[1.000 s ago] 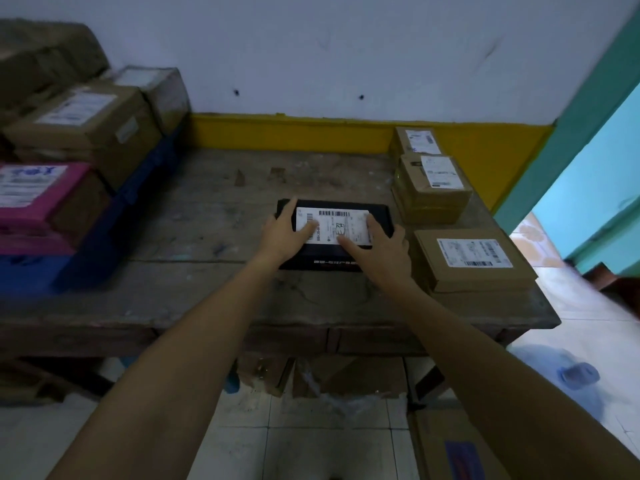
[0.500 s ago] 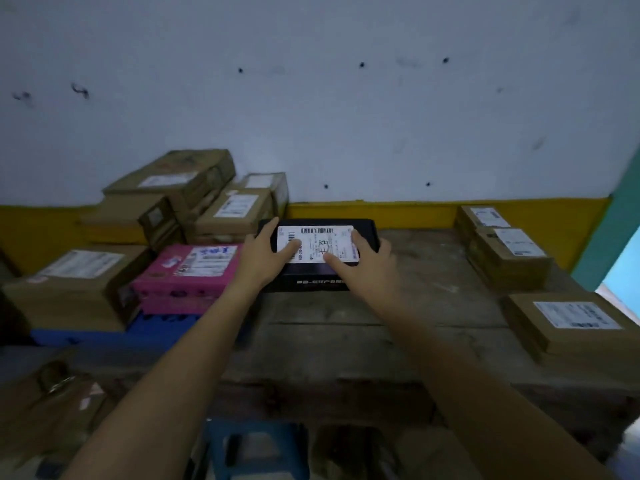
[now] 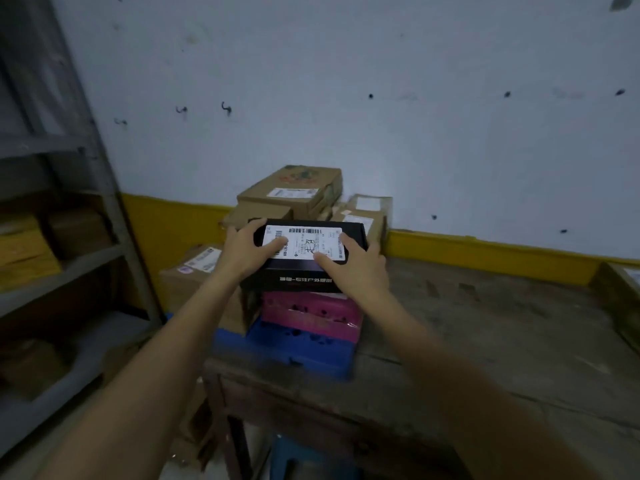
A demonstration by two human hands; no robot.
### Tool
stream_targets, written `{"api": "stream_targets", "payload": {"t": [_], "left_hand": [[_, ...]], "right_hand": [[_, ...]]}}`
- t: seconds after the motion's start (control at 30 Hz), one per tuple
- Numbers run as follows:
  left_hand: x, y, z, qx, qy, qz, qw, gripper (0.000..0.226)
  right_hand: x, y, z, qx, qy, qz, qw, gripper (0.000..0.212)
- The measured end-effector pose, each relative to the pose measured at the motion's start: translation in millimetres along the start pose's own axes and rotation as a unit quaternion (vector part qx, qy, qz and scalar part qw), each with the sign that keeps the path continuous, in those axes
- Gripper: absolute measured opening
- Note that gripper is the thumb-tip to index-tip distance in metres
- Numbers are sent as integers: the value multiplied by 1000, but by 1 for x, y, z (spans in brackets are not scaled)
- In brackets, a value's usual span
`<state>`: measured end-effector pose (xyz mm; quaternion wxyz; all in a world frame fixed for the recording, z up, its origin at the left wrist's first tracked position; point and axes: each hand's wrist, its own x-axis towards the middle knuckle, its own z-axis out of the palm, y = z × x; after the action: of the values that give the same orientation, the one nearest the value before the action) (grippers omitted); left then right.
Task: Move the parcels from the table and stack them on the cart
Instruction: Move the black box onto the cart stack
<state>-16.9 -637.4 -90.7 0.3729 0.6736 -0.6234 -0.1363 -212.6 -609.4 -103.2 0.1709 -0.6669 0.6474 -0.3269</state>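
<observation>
- The black parcel [image 3: 304, 261] bears a white shipping label [image 3: 304, 244] on its lid: a barcode runs along the far edge, a smaller one sits at 9 o'clock, and large handwritten characters stand in the middle, too blurred to read.
- Its near side carries a row of white printed characters, upside down and not legible.
- The brown box [image 3: 294, 190] at 12 o'clock has a white label and a coloured print on top, neither readable.

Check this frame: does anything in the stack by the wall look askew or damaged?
Nothing is clearly damaged. The black parcel, held in both hands, sits over the pink parcel, overhanging its left edge. The brown boxes behind lie at mixed angles, loosely piled. Blur hides finer detail.
</observation>
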Motion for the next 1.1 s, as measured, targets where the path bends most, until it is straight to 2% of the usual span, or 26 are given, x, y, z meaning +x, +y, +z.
{"api": "stream_targets", "payload": {"t": [0.23, 0.6, 0.9, 1.1], "left_hand": [[41, -70, -49, 7, 1, 2, 1000, 65], [103, -151, -86, 12, -70, 66, 995, 61], [126, -168, -71, -26, -126, 76, 989, 55], [137, -175, -65, -17, -139, 52, 989, 66]], "right_hand": [[18, -61, 64, 9, -42, -5, 999, 75], [24, -125, 150, -6, -6, 69, 998, 69], [30, -132, 165, -22, 10, 111, 993, 70], [37, -130, 175, -16, 48, 115, 992, 71]]}}
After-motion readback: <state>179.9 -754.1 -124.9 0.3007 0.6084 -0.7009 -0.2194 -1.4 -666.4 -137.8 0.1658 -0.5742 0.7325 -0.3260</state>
